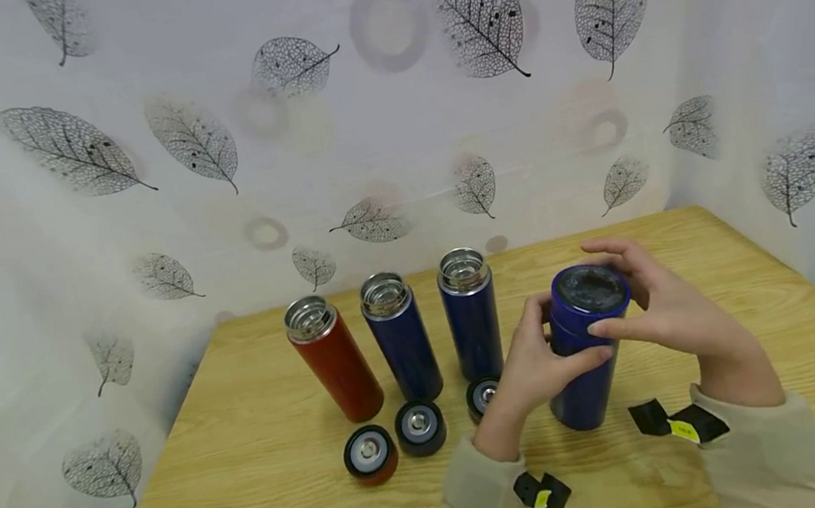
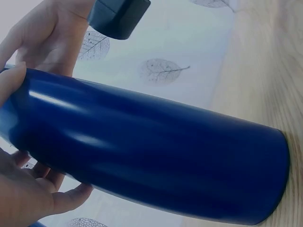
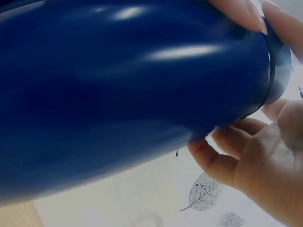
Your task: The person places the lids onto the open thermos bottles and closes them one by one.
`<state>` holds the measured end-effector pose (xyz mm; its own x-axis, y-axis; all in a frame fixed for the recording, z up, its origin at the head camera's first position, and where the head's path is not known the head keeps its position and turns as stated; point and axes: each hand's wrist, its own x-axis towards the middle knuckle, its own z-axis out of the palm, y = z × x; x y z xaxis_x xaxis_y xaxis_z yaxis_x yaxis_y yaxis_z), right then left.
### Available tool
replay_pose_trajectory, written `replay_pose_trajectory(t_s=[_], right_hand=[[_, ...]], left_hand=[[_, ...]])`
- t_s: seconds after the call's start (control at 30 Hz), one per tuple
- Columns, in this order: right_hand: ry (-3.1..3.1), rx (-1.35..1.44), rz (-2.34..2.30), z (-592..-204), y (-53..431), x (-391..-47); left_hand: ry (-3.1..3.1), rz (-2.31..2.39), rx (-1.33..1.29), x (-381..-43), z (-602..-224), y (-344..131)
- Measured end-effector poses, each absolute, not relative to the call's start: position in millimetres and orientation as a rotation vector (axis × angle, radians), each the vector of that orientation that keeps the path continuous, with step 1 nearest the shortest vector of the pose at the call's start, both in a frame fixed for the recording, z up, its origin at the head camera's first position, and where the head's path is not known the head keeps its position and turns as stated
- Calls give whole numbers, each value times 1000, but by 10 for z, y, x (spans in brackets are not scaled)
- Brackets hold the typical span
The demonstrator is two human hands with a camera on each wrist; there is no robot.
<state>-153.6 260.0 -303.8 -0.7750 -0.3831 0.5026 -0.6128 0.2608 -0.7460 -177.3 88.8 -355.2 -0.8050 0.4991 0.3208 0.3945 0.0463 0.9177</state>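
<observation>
Blue flask [image 1: 581,385] between both hands, lid [image 1: 593,290] uppermost, at the right end of the row! Left hand [image 1: 536,361] has its fingers wrapped round the body just below the lid, thumb across the front. Right hand [image 1: 667,312] comes at the top, thumb against the lid's near side, fingers behind it, the uppermost finger held clear of the rim. Over to the left, three more flasks stand uncapped, steel mouths showing: red flask [image 1: 338,371] first, then middle flask [image 1: 405,351], then near flask [image 1: 473,326], both dark blue. In front lie their companions: red lid [image 1: 372,457], dark lid [image 1: 421,428], and third lid [image 1: 480,401], partly hidden by the left wrist. All this on a wooden table [image 1: 277,503], with a leaf-printed curtain [image 1: 379,140] behind.
</observation>
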Motion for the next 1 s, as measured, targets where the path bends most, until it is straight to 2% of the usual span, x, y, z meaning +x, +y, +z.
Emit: replay_pose_trajectory(t_s=[0.27, 0.63, 1.0], right_hand=[[-2376, 856, 1424, -3036, 2541, -1504], [-2235, 1112, 1535, -3059, 2651, -1525], [-2219, 1077, 1538, -3038, 2640, -1532]], left_hand=[[2204, 1916, 901, -1747, -3563, 894], [1998, 1889, 957, -1812, -3579, 846], [2105, 1844, 967, -1822, -3549, 830]])
